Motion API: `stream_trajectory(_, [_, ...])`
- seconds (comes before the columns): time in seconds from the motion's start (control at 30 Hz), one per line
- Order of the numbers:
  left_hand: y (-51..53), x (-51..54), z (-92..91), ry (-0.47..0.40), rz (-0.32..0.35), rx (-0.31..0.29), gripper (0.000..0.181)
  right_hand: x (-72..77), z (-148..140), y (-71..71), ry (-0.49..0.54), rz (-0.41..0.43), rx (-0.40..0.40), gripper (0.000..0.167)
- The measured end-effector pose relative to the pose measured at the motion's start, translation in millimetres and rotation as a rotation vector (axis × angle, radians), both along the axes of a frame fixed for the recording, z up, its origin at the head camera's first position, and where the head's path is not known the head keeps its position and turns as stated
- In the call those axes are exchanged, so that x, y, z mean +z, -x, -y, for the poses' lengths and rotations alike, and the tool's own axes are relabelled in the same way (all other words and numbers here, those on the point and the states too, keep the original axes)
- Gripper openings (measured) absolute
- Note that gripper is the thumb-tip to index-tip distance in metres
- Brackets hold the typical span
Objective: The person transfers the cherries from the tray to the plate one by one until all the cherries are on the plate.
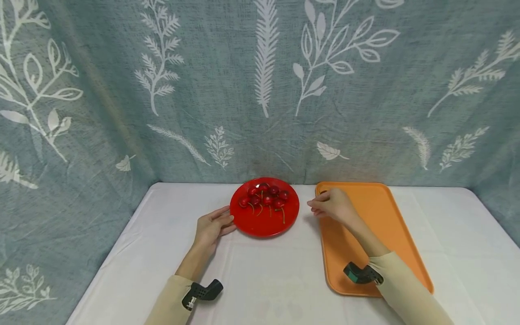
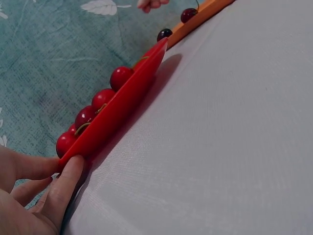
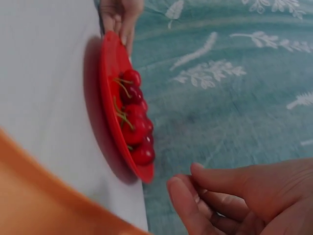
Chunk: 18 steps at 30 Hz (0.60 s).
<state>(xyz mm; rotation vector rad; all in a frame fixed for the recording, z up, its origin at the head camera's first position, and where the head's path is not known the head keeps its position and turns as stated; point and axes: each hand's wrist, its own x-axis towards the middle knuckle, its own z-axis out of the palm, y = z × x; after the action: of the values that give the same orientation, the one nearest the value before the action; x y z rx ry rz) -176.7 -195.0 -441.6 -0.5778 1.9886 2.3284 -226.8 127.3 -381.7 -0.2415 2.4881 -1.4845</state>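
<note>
A red plate (image 1: 260,228) stands on the white cloth, bearing several red cherries (image 1: 266,199) with green stems. At the plate's left rim, my left hand (image 1: 212,228) pinches the edge between thumb and fingers, as the left wrist view shows. My right hand (image 1: 334,205) hovers over the left far corner of an orange tray (image 1: 365,225), its fingers loosely bent towards the plate. Nothing shows between its thumb and fingertips in the right wrist view. Two dark cherries (image 2: 189,15) sit by the tray's edge in the left wrist view; my right hand mostly hides them from the head view.
A white cloth (image 1: 276,280) covers the table. Behind it and on both sides hangs a blue-green curtain (image 1: 227,90) with white leaf prints. The tray lies to the right of the plate, with a narrow gap between them. Each wrist wears a small black camera (image 1: 201,292).
</note>
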Motion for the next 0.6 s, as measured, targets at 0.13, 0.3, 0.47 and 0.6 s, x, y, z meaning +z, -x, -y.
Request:
stream_trajectory(0.13, [-0.6,0.6,0.2,0.003,0.005,0.003,0.045,2.6,-15,-2.6,-0.01,0.001,-0.038,0.026])
stream_trajectory(0.3, [-1.8,1.0,0.7,0.014,0.01,-0.004,0.046,4.4,-35,-5.6,-0.001,0.036,-0.077,0.029])
stream_trajectory(0.47, [-1.3,1.2,0.3,0.014,0.009,-0.013,0.047,-0.7,-56,-11.0,-0.053,0.03,-0.083,0.027])
stream_trajectory(0.6, [-2.3,1.1,-0.2,0.011,0.004,-0.015,0.048,-11.6,-65,-16.5,-0.153,-0.003,-0.12,0.03])
